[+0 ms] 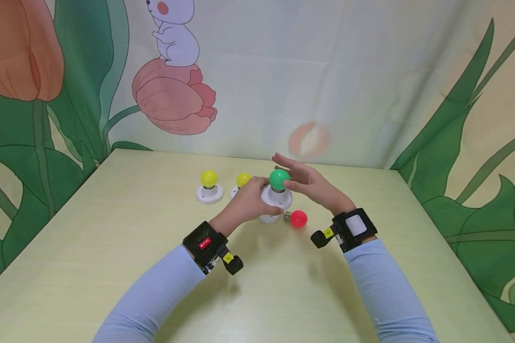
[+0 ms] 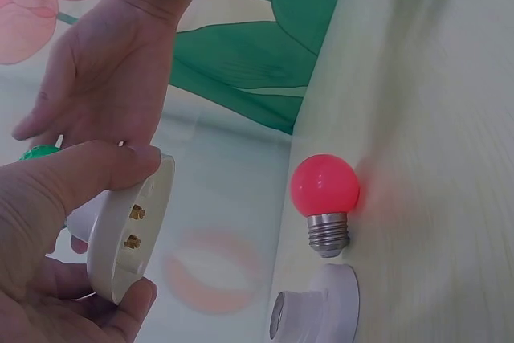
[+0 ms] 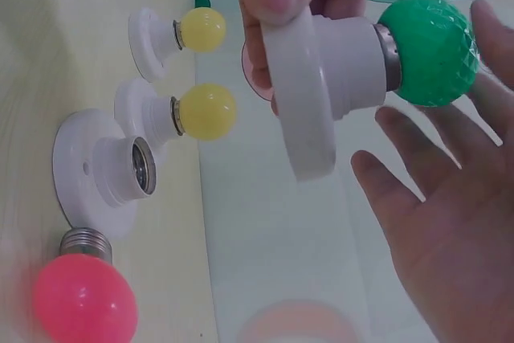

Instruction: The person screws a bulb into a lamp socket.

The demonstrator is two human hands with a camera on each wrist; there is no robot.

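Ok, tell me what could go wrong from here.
The left hand holds the raised white socket by its base, so a slip could drop it, with its green bulb, onto the table. The loose red bulb lies on its side near the empty socket and might roll if knocked.

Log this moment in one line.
left hand: grips raised socket; right hand: beside its green bulb; red bulb: lying loose; empty socket: on table
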